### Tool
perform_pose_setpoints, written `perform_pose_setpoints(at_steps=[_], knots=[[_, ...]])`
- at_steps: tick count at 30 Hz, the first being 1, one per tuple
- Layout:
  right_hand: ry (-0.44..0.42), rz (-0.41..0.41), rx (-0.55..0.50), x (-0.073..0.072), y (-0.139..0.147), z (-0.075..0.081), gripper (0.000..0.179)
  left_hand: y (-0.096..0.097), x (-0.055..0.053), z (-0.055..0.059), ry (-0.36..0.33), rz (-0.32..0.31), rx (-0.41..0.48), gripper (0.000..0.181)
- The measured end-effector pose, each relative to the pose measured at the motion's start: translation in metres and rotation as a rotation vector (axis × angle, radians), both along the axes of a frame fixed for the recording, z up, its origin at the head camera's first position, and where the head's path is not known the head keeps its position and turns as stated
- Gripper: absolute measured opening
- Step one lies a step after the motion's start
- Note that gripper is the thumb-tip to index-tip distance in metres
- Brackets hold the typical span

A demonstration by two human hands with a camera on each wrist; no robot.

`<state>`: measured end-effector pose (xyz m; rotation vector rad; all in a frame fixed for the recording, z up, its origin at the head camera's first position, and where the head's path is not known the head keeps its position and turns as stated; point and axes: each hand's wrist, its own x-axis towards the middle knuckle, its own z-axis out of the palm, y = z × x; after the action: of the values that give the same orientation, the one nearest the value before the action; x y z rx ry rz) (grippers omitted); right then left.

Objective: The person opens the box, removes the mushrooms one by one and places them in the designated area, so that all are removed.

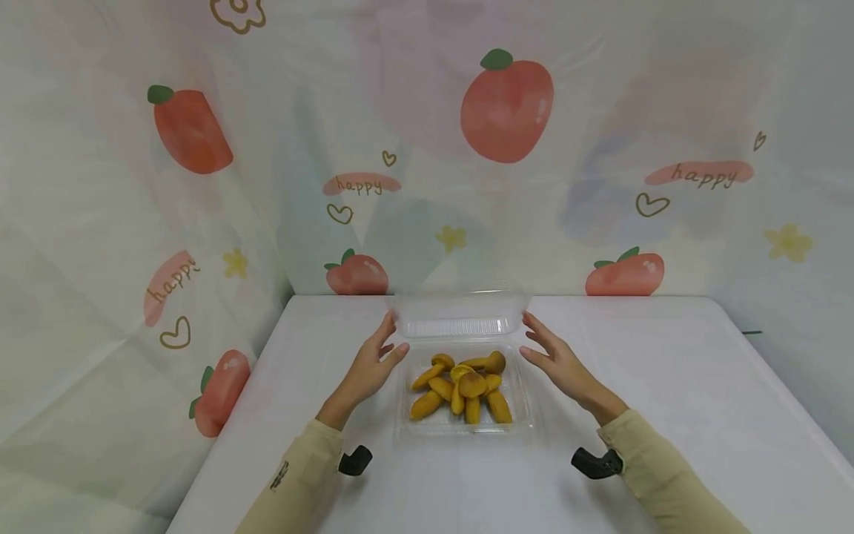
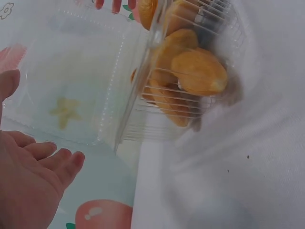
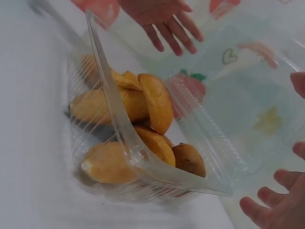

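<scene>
A clear plastic clamshell box (image 1: 460, 429) sits on the white table, its lid (image 1: 460, 308) hinged up at the back. Several yellow-brown mushrooms (image 1: 471, 384) with thick stems and rounded caps lie inside the box. My left hand (image 1: 370, 363) is at the left side of the raised lid, fingers extended and fingertips right at its edge. On the opposite side, my right hand (image 1: 560, 363) mirrors it, thumb and fingers spread. The right wrist view shows the fingers of both hands parted, with the clear lid (image 3: 219, 95) between them and nothing gripped.
The white tabletop (image 1: 667, 386) stretches to both sides of the box. A curtain (image 1: 427, 148) printed with red fruit and "happy" hangs behind the table and along its sides. Black curved pieces, a left one (image 1: 356, 460) and a right one (image 1: 597, 463), stick out at the wrists.
</scene>
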<state>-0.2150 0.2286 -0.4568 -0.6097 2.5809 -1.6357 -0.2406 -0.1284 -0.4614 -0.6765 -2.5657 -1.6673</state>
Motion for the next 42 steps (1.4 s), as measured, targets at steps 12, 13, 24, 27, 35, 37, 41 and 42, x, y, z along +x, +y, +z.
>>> perform_pose_setpoints(at_steps=[12,13,24,27,35,37,41,42], knots=[[-0.115,-0.007,-0.055,-0.015,-0.007,-0.01,0.083,0.003,-0.011,-0.014,-0.047,0.014,0.007,0.074],[-0.12,-0.01,-0.056,-0.016,-0.008,-0.009,0.083,0.003,-0.012,-0.014,-0.051,0.015,0.021,0.073],[-0.168,-0.031,-0.028,-0.024,-0.011,-0.005,0.08,0.005,-0.026,-0.022,-0.114,0.039,0.056,0.074],[-0.174,-0.035,-0.032,-0.027,-0.012,-0.005,0.077,0.006,-0.03,-0.023,-0.136,0.029,0.051,0.077],[-0.217,-0.048,-0.048,-0.032,-0.015,-0.007,0.071,0.011,-0.034,-0.022,-0.187,-0.002,0.094,0.076],[-0.234,-0.056,-0.056,-0.032,-0.015,-0.007,0.071,0.011,-0.035,-0.023,-0.207,-0.004,0.11,0.075],[-0.255,-0.059,-0.058,-0.033,-0.016,-0.008,0.071,0.012,-0.035,-0.025,-0.231,0.001,0.112,0.075],[-0.258,-0.06,-0.055,-0.033,-0.016,-0.008,0.071,0.012,-0.035,-0.026,-0.236,0.003,0.109,0.075]])
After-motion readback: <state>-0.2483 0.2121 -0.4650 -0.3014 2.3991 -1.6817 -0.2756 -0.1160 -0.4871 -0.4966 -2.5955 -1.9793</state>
